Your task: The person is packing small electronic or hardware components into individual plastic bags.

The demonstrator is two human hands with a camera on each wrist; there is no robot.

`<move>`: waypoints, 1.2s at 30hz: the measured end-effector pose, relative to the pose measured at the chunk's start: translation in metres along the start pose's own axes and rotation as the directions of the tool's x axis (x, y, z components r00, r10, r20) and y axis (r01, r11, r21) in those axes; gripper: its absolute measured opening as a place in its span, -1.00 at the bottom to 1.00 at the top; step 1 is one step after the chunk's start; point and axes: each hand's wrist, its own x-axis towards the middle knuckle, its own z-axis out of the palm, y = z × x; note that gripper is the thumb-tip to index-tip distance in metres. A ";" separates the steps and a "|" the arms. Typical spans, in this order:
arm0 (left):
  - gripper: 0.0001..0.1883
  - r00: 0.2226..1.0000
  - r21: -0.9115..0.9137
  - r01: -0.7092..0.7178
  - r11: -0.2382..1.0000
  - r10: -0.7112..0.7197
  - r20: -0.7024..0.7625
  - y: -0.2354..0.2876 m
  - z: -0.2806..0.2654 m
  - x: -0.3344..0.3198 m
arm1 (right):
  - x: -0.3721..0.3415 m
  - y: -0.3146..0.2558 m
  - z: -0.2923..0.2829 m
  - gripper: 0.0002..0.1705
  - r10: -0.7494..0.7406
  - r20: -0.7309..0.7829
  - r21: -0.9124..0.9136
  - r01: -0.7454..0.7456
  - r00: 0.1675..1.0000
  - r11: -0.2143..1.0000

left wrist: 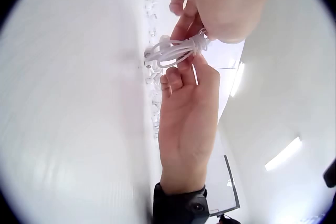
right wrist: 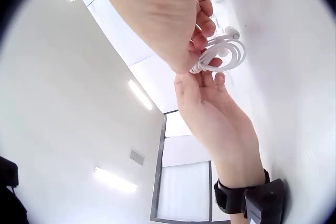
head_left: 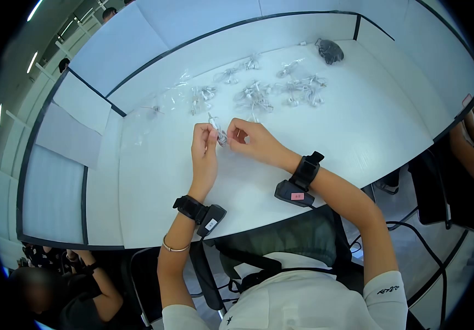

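Note:
A coiled white earphone cable (head_left: 222, 138) is held between both hands above the table. My left hand (head_left: 205, 157) pinches it from the left with thumb and fingers. From the other side, the thumb and fingertips of my right hand (head_left: 259, 144) pinch its wound end. In the left wrist view, loops of the white cable (left wrist: 176, 51) spread out from a tightly wrapped part at the fingertips. The right wrist view shows the round loops of the cable (right wrist: 236, 50) with an earbud (right wrist: 231, 33) beside them. Overlapping fingers partly hide the wrapped part.
Several bundles of white cables (head_left: 254, 98) lie across the white table (head_left: 325, 154), some in clear plastic. Clear plastic (head_left: 151, 118) lies at the left. A dark pouch (head_left: 330, 51) is at the back right. Low white panels (head_left: 231, 38) enclose the table's back and sides.

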 end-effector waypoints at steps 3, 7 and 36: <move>-0.88 1.000 0.009 0.007 1.000 -0.007 0.005 -0.002 -0.006 0.002 | 0.000 -0.005 -0.001 -0.84 0.003 0.027 -0.037 -0.002 1.000 0.999; -0.89 0.984 -0.263 0.179 0.948 -0.175 0.039 0.006 -0.007 0.003 | -0.003 -0.012 -0.002 -0.81 -0.025 -0.035 -0.061 0.023 0.999 0.998; -0.88 0.969 -0.305 0.232 0.924 -0.192 0.155 0.005 -0.008 0.004 | -0.004 -0.009 -0.004 -0.85 -0.008 -0.113 0.031 0.011 0.994 0.999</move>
